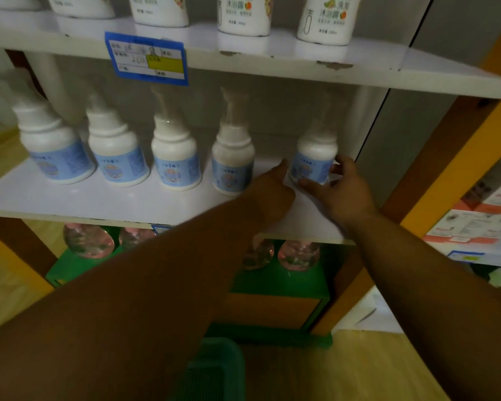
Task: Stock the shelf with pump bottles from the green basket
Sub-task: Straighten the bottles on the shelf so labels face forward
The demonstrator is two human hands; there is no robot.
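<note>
Several white pump bottles with blue labels stand in a row on the white middle shelf (99, 198). The rightmost pump bottle (313, 157) stands upright near the shelf's right end. My right hand (340, 192) wraps its thumb and fingers around that bottle's right side and base. My left hand (272, 188) reaches in from the left, its fingertips against the bottle's left side, not closed round it. The green basket (214, 369) sits on the floor below, partly hidden by my left arm; its contents are not visible.
The upper shelf (272, 62) carries tall white bottles and a blue and yellow price tag (148, 59). Pink round bottles (298, 253) stand on a green lower level. An orange post (446, 180) borders the right side, with boxes (480, 215) beyond.
</note>
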